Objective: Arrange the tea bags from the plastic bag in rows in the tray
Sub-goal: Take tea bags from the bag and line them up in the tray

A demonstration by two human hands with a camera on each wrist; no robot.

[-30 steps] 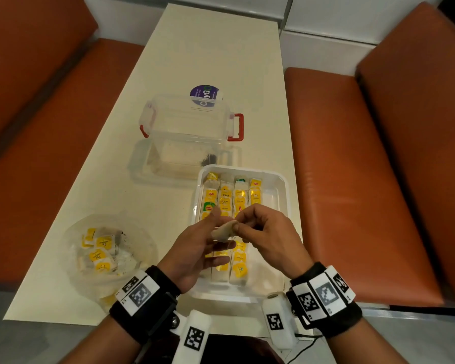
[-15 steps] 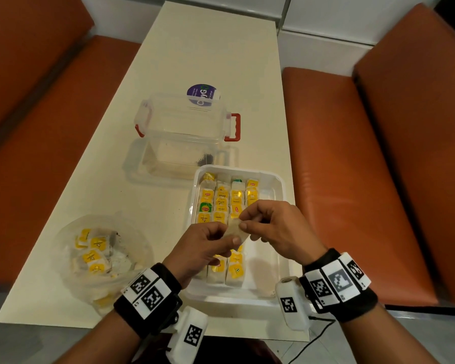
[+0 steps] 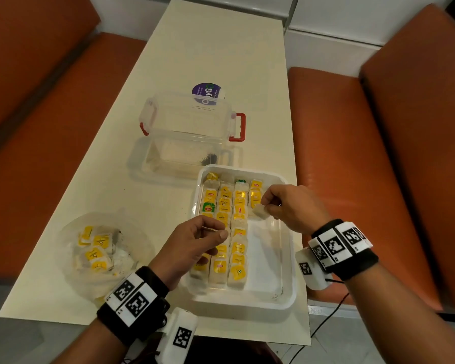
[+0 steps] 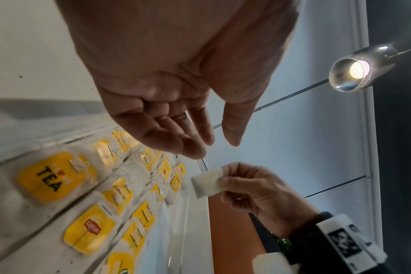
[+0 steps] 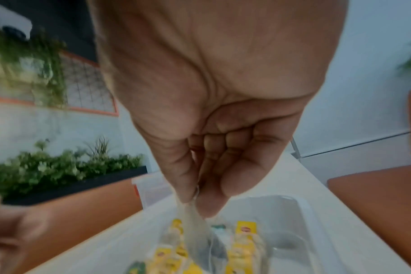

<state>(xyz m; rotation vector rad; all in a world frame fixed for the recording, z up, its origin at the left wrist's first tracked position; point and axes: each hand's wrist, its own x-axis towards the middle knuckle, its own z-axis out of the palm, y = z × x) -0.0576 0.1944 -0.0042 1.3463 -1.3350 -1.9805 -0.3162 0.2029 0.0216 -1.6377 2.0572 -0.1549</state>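
Now your right hand (image 3: 290, 206) pinches one tea bag (image 3: 259, 212) between thumb and fingers (image 4: 225, 180); it hangs just above the tray (image 3: 286, 258), at the near end of the short fourth row (image 3: 255, 191). Bare tray floor lies directly toward you from that row. Judgement: lay the bag's long axis in line with the row. Your left hand (image 3: 195, 243) hovers over the filled rows, fingers loosely curled, holding nothing; it sits nearer the plastic bag (image 3: 100, 250) on the tabletop (image 3: 208, 48).

Even, bright indoor light; a lit ceiling lamp (image 4: 359, 69) glares in the left wrist view. Right wrist view motion-blurred throughout. Wide-angle distortion bends the desk (image 3: 216, 48) edges; soft shadows.
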